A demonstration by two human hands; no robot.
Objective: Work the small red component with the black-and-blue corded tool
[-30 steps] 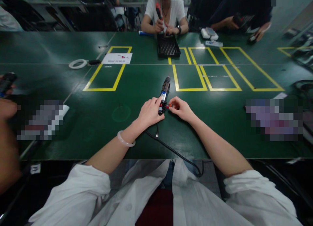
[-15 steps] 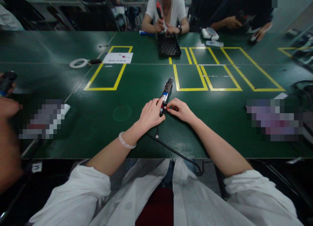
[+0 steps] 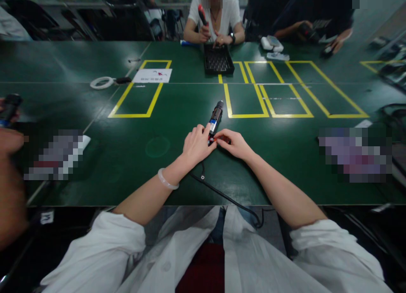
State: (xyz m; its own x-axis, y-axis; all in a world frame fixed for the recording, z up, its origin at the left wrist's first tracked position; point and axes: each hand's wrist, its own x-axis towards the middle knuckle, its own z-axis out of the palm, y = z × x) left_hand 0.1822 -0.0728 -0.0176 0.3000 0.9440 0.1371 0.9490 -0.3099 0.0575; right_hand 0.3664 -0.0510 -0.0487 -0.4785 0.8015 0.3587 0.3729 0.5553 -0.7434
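Observation:
A slim black power tool (image 3: 216, 114) lies on the green table, slanting away from me, with a metal tip at the far end and a silver and blue middle. My left hand (image 3: 197, 146) is closed around its near end, covering part of it. Against that end, the fingertips of my right hand (image 3: 233, 143) are pinched at small red parts (image 3: 212, 138). A dark red-and-black piece (image 3: 226, 139) shows under the right fingers; its kind is unclear. From below my left hand, a black cord (image 3: 222, 193) runs over the table edge, beside a short lead with a ring terminal (image 3: 202, 177).
Yellow tape outlines (image 3: 249, 115) mark the green table (image 3: 177, 183). Across from me, a person holds a red-and-black tool (image 3: 202, 15) over a black tray (image 3: 218, 69). A paper sheet (image 3: 154, 75) and coiled white cable (image 3: 102, 82) lie at left. Blurred-out flat items lie on both sides.
My left hand has shifted slightly forward and right over the tool's near end, its thumb now closer to my right fingertips. Across the table, the person's red-and-black tool has tilted left.

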